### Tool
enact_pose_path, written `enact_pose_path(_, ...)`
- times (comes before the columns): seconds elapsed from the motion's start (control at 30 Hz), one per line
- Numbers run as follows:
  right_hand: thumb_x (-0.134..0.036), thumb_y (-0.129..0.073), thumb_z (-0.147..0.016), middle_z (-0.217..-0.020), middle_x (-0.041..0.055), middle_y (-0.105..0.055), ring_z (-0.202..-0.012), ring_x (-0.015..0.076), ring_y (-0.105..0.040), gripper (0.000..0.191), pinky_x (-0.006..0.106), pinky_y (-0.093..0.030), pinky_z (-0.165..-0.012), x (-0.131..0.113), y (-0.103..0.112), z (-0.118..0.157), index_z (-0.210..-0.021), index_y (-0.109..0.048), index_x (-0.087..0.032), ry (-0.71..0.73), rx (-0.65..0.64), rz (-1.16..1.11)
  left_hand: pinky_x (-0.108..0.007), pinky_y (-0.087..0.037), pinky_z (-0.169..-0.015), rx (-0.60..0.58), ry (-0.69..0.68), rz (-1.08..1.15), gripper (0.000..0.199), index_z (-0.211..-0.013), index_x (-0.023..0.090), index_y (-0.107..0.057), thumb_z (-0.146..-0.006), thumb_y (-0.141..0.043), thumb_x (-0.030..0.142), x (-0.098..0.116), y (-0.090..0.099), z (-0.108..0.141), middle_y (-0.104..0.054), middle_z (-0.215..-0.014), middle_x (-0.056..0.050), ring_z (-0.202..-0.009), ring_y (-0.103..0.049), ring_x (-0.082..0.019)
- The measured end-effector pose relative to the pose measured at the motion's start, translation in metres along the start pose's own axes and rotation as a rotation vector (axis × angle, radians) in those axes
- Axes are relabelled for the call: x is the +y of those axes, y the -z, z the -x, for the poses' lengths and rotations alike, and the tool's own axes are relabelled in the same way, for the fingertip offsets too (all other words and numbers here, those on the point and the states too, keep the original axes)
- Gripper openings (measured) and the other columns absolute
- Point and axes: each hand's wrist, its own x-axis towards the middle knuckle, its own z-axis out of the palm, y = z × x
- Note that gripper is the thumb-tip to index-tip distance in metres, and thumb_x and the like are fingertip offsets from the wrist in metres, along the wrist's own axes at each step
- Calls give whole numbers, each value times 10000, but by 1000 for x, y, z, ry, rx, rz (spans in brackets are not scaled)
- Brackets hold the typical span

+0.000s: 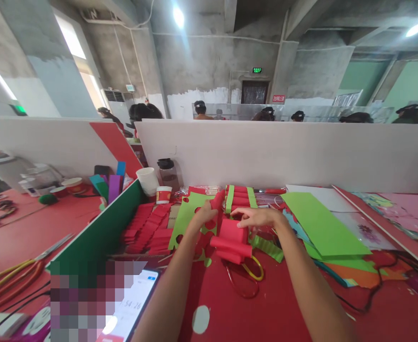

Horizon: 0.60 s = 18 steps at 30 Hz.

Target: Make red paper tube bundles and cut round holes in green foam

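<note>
My left hand (206, 213) reaches over a green sheet with round holes (185, 213), its fingers at a red roll (217, 200); whether they grip it is not clear. To the right, my right hand (257, 217) is above a red folded piece (232, 230), with its fingers bent and apart. Nearer to me lies a red rolled piece (232, 248), beside the yellow handle (258, 270) of a tool mostly covered by it. A bundle of red rolls with green bands (241, 197) lies beyond my hands. A green corrugated strip (268, 248) rests below my right hand.
Stacks of red strips (147, 228) lie left, by a green divider (98, 230). Paper cups (147, 180) and a bottle (168, 173) stand behind. Green sheets (323, 223) lie right. A phone (137, 304) is at front left; scissors (27, 270) lie far left. People sit beyond a white partition (266, 152).
</note>
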Motion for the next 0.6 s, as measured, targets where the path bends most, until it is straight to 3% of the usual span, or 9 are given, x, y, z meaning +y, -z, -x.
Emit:
enact_pose_path(0.1,-294,-597,-857,-963,39,-651,-733,152,-675,621,278,-593,-640,3,-4,-9,-1441,-393,-245,1,24,-100,-293,-484,-629,47,0,32,451,-1216,150,-517,-773,-499,232,6,23,5,-681,-958,-99,-790,-653,-223)
enact_pose_path(0.2,-298,-567,-875,-1043,44,-649,-714,132,-679,638,291,-598,-701,6,-11,-21,-1467,-329,-267,0,145,-172,-294,-495,-638,90,-36,87,466,-1237,147,-544,-790,-506,275,14,51,16,-680,-1011,-99,-796,-650,-218)
enact_pose_path(0.27,-316,-569,-876,-1098,41,-628,-696,123,-682,620,293,-600,-704,6,-17,-29,-1452,-339,-296,-12,223,-198,-297,-516,-704,108,-147,231,489,-1254,161,-571,-789,-549,309,19,70,28,-676,-1088,-91,-870,-655,-222)
enact_pose_path(0.37,-383,-571,-881,-1259,71,-557,-656,115,-695,569,301,-601,-692,5,-28,-43,-1410,-377,-300,-35,291,-208,-316,-531,-784,19,-238,360,501,-1233,187,-625,-783,-614,405,25,93,48,-700,-1086,-79,-966,-649,-249)
enact_pose_path(0.47,-433,-575,-882,-1452,127,-409,-663,129,-709,587,329,-609,-679,5,-37,-55,-1408,-351,-296,-12,333,-223,-307,-507,-863,-20,-278,288,439,-1142,223,-697,-772,-653,454,28,106,62,-699,-1150,-64,-1080,-617,-265)
enact_pose_path(0.53,-445,-609,-865,-1408,149,-466,-646,152,-707,600,346,-611,-619,8,-41,-63,-1386,-370,-267,-29,330,-175,-305,-498,-871,-81,-259,210,409,-1096,244,-725,-752,-681,461,28,109,66,-694,-1187,-54,-1103,-610,-272)
enact_pose_path(0.6,-462,-638,-848,-1171,137,-633,-590,179,-696,548,347,-597,-548,11,-43,-67,-1298,-456,-207,-64,269,-78,-306,-496,-867,-152,-221,136,375,-1034,260,-750,-705,-730,438,25,107,66,-708,-1168,-48,-1091,-619,-272)
